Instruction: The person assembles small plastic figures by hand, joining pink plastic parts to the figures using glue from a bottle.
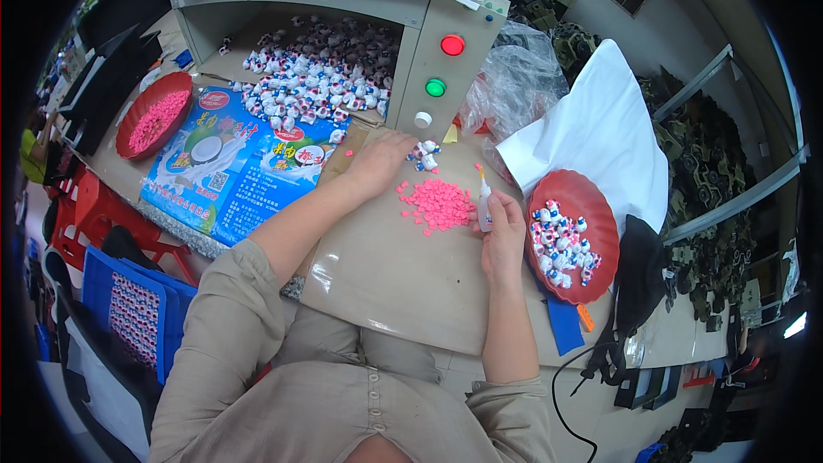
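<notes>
My left hand (381, 161) reaches forward over the brown board (403, 283), its fingers closed around small white toy figures (424, 154) at the board's far edge. My right hand (501, 227) holds a small white glue bottle (484, 201) upright, tip up, just right of a flat pile of small pink pieces (439, 204). A red dish (600, 231) with several white-and-blue figures sits right of my right hand.
A large heap of the same figures (313, 69) fills an open box with red and green lights (446, 64). A second red dish of pink pieces (154, 116) sits far left beside a blue printed sheet (240, 167). Clear bags and white paper (591, 133) lie right.
</notes>
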